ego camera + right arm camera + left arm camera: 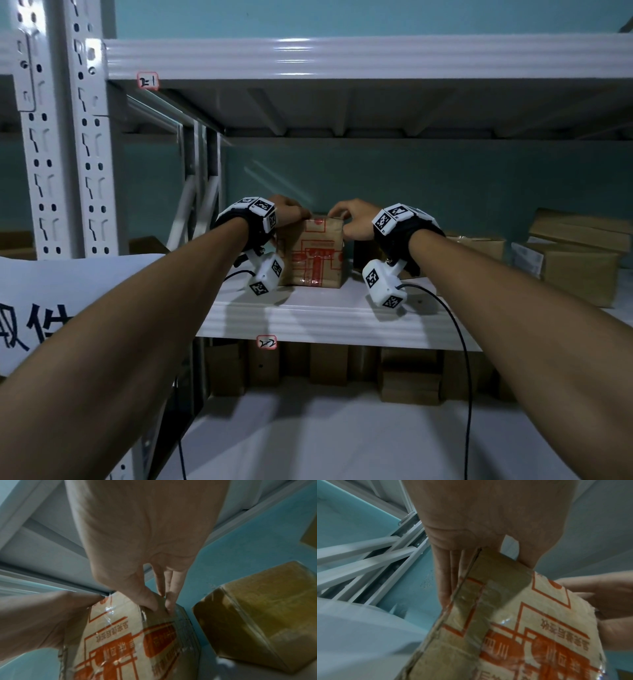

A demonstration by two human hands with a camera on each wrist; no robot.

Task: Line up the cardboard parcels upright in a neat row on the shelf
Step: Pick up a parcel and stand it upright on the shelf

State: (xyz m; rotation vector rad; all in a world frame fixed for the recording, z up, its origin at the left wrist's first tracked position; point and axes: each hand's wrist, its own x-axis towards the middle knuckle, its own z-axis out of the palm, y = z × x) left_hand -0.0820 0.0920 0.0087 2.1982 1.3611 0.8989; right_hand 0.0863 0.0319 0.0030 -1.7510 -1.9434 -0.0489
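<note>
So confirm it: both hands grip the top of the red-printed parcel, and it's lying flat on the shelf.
Not flat. In the head view the red-printed parcel stands upright on the shelf. The rest holds: the left hand and right hand grip its top.

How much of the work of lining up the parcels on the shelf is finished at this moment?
Done: nothing looks lined up yet. In hand: the left hand and right hand grip the top corners of the red-printed parcel, which stands upright on the middle shelf. Left: the plain cardboard boxes at the shelf's right end lie stacked and askew, not in a row.
</note>
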